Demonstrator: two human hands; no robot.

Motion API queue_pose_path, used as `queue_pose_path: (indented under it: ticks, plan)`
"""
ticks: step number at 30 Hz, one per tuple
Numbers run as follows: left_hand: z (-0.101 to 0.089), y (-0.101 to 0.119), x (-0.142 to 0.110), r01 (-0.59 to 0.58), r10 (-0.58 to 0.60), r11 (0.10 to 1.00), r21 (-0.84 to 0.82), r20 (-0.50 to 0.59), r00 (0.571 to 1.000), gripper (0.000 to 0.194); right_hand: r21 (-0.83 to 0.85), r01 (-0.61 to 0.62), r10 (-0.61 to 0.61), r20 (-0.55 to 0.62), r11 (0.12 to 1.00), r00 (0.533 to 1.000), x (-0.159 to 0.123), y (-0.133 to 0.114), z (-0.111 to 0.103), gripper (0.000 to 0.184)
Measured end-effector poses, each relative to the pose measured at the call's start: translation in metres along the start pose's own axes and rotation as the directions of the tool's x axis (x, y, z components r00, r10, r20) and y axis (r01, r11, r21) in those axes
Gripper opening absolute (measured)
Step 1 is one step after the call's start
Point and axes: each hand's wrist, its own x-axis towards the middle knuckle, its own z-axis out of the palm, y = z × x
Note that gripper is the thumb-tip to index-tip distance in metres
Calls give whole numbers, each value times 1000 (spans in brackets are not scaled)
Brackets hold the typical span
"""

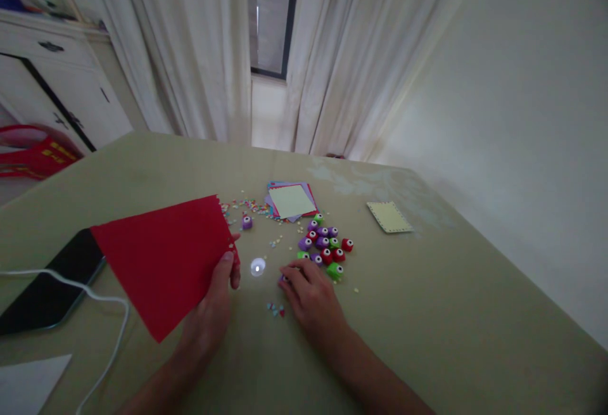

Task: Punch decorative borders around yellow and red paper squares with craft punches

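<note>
Red sheet [161, 263] left, purple piece [284, 280] right

My left hand [219, 287] pinches the sheet, which spreads toward ten o'clock. My right hand [311, 291] pinches the piece, partly hidden at its ten o'clock; eyed pieces [325, 256] cluster at one o'clock, paper squares [292, 201] at twelve.

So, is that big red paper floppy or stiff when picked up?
The red paper is probably fairly stiff: the left hand grips one edge, yet it spreads almost flat. It looks thin, so it's likely light and might bend if pushed.
</note>
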Motion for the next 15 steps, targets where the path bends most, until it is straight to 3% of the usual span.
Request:
queue_pose_path:
  ticks: [4,8,10,12,13,15]
  plan:
    - [7,4,8,-58,53,965,-256,-23,998,33,-144,10,-26,-109,989,994,13,-2,-1,24]
    - [12,6,12,-108,118,918,-382,2,993,39,-204,80,-70,55,976,996,57,-16,3,27]
    - [14,5,10,-102,115,928,-358,16,993,40,-197,130,-104,137,972,985,89,-21,12,47]
    - [15,6,6,-94,109,945,-312,32,993,44,-90,89,-70,190,992,979,121,-24,25,60]
    - [15,6,4,-93,110,952,-292,40,993,46,-6,8,-7,180,1000,984,135,-24,31,55]
    - [15,9,0,-91,112,962,-259,67,991,49,41,-60,52,173,997,984,153,-25,40,28]
